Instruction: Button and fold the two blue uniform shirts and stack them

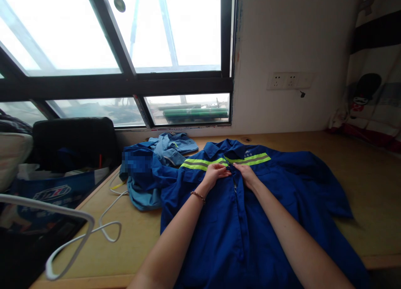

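Note:
A blue work jacket [266, 205] with yellow-green and grey reflective strips lies spread on the wooden table, its collar toward the window. My left hand [216, 174] pinches the left edge of its front opening, just below the chest strip. Opposite it, my right hand [246, 174] has thumb and fingers closed on the other front edge. A narrow gap runs down the front below my hands. Whether a button or zip pull sits between my fingertips is too small to tell. A beaded bracelet circles my left wrist.
Crumpled light-blue clothing [173, 149] lies left of the collar, by the window. A white cable [108, 226] loops over the table's left side. Bags and a black case [75, 138] stand beyond the left edge. Wall sockets [290, 81] and a curtain [372, 88] are at the right.

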{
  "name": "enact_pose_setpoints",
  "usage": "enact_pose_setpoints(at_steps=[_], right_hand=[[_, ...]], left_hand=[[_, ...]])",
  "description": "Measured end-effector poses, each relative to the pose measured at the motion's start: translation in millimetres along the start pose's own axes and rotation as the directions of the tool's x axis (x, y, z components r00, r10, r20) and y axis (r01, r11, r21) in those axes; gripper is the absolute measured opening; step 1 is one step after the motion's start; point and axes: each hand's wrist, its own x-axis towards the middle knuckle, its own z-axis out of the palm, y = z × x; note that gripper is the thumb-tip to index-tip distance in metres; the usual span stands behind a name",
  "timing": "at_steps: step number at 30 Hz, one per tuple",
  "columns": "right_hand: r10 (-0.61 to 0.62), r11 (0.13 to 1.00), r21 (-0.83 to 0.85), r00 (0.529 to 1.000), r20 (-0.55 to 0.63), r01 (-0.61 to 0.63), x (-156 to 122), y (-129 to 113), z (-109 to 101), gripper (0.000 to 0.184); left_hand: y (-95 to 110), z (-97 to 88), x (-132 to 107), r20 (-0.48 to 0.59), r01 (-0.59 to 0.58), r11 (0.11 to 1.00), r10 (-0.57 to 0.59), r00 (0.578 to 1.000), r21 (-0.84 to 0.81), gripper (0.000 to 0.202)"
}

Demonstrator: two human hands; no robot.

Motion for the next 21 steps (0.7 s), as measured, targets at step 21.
enact_pose_setpoints(at_steps=[21], right_hand=[[-0.29, 0.796, -0.571, 0.954, -0.069, 0.2, -12.4, 6.5, 24.1, 0.037]], left_hand=[[0.2, 6.9, 5.1, -0.272, 0.065, 0.998, -0.068, 0.96, -0.022, 0.021]])
